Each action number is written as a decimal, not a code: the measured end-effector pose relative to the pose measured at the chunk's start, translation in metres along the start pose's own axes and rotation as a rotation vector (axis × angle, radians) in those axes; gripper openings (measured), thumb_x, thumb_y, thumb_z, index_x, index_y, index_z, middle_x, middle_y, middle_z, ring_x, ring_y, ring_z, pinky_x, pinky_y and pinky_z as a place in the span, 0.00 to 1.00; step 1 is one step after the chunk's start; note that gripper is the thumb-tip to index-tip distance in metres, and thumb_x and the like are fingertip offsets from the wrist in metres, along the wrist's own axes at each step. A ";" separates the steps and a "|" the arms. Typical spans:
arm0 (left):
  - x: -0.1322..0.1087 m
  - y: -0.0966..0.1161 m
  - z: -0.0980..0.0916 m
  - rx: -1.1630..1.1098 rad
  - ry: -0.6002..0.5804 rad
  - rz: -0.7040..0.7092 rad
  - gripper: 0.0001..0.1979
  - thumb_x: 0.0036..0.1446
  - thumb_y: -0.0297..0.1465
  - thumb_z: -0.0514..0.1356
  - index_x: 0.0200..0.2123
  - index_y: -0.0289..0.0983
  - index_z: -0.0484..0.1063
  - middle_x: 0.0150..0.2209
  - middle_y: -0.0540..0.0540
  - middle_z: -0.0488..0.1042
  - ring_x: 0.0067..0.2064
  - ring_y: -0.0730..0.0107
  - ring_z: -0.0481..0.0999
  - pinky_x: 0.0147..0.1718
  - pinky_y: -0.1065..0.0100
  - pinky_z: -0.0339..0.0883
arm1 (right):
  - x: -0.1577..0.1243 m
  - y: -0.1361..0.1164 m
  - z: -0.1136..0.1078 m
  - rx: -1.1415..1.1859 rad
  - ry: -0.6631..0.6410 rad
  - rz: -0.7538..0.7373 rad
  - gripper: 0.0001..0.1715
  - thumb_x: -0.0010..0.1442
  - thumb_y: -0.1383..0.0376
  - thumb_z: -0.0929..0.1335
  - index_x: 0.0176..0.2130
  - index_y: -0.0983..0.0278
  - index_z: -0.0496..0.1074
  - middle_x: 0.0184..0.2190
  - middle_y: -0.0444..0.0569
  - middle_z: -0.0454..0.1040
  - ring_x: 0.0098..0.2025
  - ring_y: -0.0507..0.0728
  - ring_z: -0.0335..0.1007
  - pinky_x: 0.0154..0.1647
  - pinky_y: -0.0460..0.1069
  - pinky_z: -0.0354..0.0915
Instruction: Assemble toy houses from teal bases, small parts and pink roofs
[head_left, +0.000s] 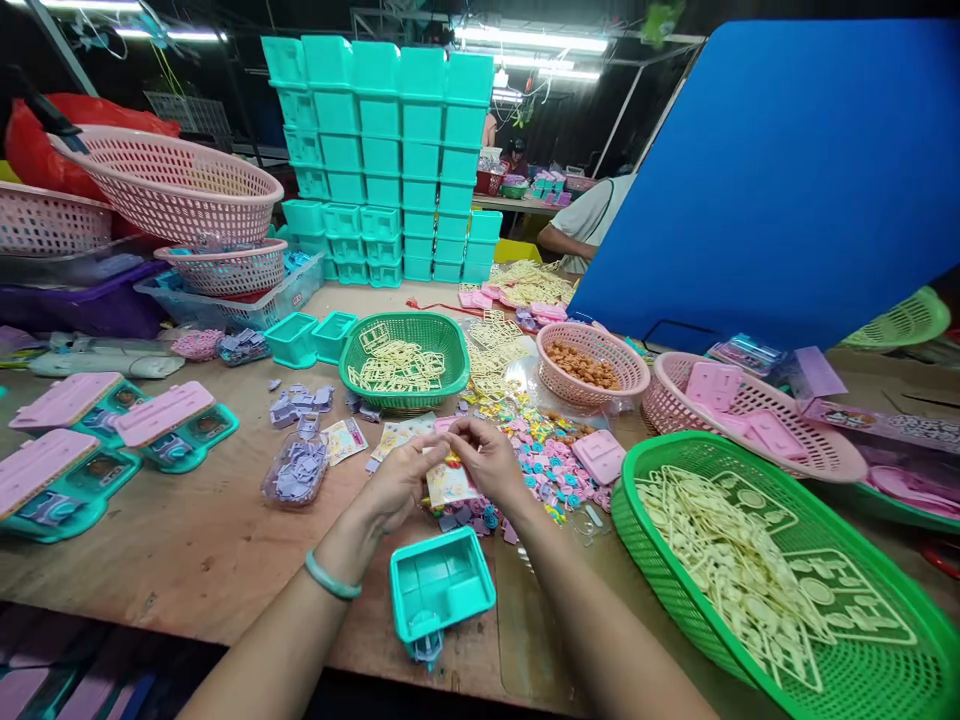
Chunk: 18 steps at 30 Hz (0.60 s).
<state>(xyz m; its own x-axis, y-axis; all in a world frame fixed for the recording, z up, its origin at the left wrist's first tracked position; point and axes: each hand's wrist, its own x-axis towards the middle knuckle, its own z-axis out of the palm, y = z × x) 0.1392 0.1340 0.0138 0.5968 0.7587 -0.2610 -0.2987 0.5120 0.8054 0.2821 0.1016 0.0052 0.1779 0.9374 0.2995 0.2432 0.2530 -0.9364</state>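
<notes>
My left hand (401, 482) and my right hand (489, 462) meet over the middle of the table, with thumbs and fingertips pinched close together. Whatever is between them is too small and covered to name; a bit of red and yellow shows just below the fingertips. Under them lies a printed card (448, 486) among small purple pieces. Nearer to me stands a teal plastic box (442, 583), its open top facing up. Colourful small plastic pieces (551, 465) are heaped beyond my right hand. Left of my left hand sits a clear tub of lilac pieces (298, 470).
A green basket (405, 397) of cream frames stands behind my hands, and a larger green basket (637, 530) at right. Beyond are a pink basket of brown pieces (585, 366) and stacked teal boxes (379, 150). Pink-lidded teal boxes (169, 425) lie left. A co-worker's arm (566, 243) shows behind.
</notes>
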 end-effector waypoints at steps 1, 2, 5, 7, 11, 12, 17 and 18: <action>-0.003 0.003 -0.003 -0.003 -0.017 -0.020 0.27 0.40 0.36 0.77 0.44 0.33 0.77 0.35 0.40 0.82 0.36 0.56 0.82 0.37 0.60 0.74 | 0.004 -0.001 0.003 -0.063 -0.022 -0.028 0.14 0.61 0.55 0.69 0.31 0.62 0.73 0.27 0.44 0.73 0.29 0.52 0.67 0.31 0.46 0.63; -0.005 0.006 -0.007 -0.007 -0.012 -0.025 0.27 0.38 0.32 0.77 0.43 0.33 0.77 0.34 0.41 0.82 0.35 0.57 0.82 0.37 0.61 0.74 | 0.010 -0.002 0.005 -0.158 -0.061 -0.048 0.13 0.64 0.56 0.67 0.32 0.62 0.74 0.28 0.44 0.75 0.31 0.53 0.70 0.33 0.46 0.64; -0.005 0.014 -0.024 -0.037 0.089 0.038 0.22 0.37 0.28 0.76 0.37 0.35 0.74 0.31 0.46 0.80 0.32 0.63 0.81 0.36 0.64 0.74 | 0.051 -0.009 0.009 -0.523 -0.139 -0.020 0.14 0.68 0.60 0.63 0.38 0.61 0.77 0.34 0.46 0.80 0.37 0.55 0.75 0.39 0.46 0.66; 0.000 0.015 -0.032 -0.059 0.170 0.100 0.21 0.37 0.26 0.73 0.37 0.38 0.72 0.30 0.49 0.79 0.31 0.68 0.79 0.34 0.67 0.72 | 0.095 -0.008 0.015 -0.695 -0.107 0.052 0.13 0.69 0.64 0.63 0.40 0.62 0.77 0.39 0.50 0.80 0.43 0.57 0.76 0.44 0.48 0.67; 0.012 0.014 -0.041 -0.072 0.314 0.187 0.16 0.36 0.24 0.65 0.34 0.38 0.72 0.25 0.55 0.74 0.24 0.76 0.71 0.24 0.75 0.64 | 0.176 0.011 0.041 -0.830 -0.086 0.230 0.11 0.66 0.63 0.69 0.46 0.68 0.75 0.45 0.57 0.77 0.47 0.60 0.75 0.49 0.55 0.70; 0.015 0.014 -0.042 -0.073 0.343 0.203 0.13 0.35 0.23 0.63 0.30 0.38 0.72 0.23 0.55 0.71 0.22 0.78 0.68 0.22 0.76 0.61 | 0.188 0.017 0.048 -0.849 -0.083 0.271 0.15 0.66 0.61 0.70 0.48 0.68 0.74 0.47 0.56 0.76 0.47 0.59 0.75 0.49 0.56 0.71; 0.029 0.024 -0.047 -0.098 0.391 0.257 0.06 0.39 0.29 0.62 0.17 0.36 0.67 0.18 0.54 0.64 0.19 0.80 0.60 0.18 0.75 0.53 | 0.200 0.022 0.057 -0.855 -0.012 0.290 0.14 0.67 0.65 0.68 0.52 0.68 0.72 0.51 0.60 0.74 0.52 0.62 0.72 0.53 0.59 0.68; 0.031 0.027 -0.046 -0.104 0.382 0.255 0.10 0.42 0.32 0.62 0.16 0.37 0.65 0.17 0.54 0.62 0.18 0.80 0.59 0.17 0.75 0.52 | 0.193 0.017 0.053 -0.834 -0.002 0.262 0.14 0.67 0.69 0.67 0.51 0.69 0.72 0.49 0.61 0.75 0.52 0.63 0.72 0.53 0.59 0.67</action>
<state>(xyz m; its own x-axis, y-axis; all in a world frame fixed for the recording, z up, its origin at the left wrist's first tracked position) 0.1155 0.1901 0.0034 0.1837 0.9495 -0.2545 -0.4848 0.3127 0.8168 0.2703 0.2994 0.0372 0.3244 0.9414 0.0922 0.8130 -0.2277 -0.5358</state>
